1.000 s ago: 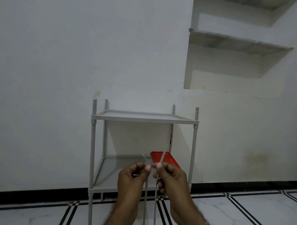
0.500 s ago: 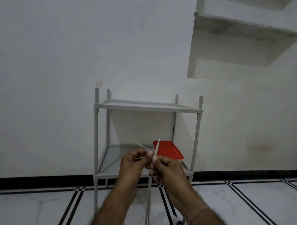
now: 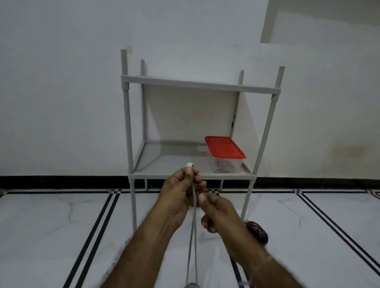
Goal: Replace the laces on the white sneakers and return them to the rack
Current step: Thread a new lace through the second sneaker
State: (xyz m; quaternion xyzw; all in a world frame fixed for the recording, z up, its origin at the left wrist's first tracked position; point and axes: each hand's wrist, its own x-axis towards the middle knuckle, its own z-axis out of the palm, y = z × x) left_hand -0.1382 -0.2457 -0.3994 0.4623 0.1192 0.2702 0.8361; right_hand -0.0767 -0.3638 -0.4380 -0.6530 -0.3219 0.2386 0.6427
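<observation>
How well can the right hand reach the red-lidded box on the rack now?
Probably yes, once freed: the right hand grips the lace and must release it first. The red-lidded box sits at the open front of the lower shelf, nothing between.

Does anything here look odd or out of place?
Two small things. A dark rounded object lies on the floor beside the front right leg of the rack; what it is I cannot tell. A yellowish stain marks the wall right of the rack.
</observation>
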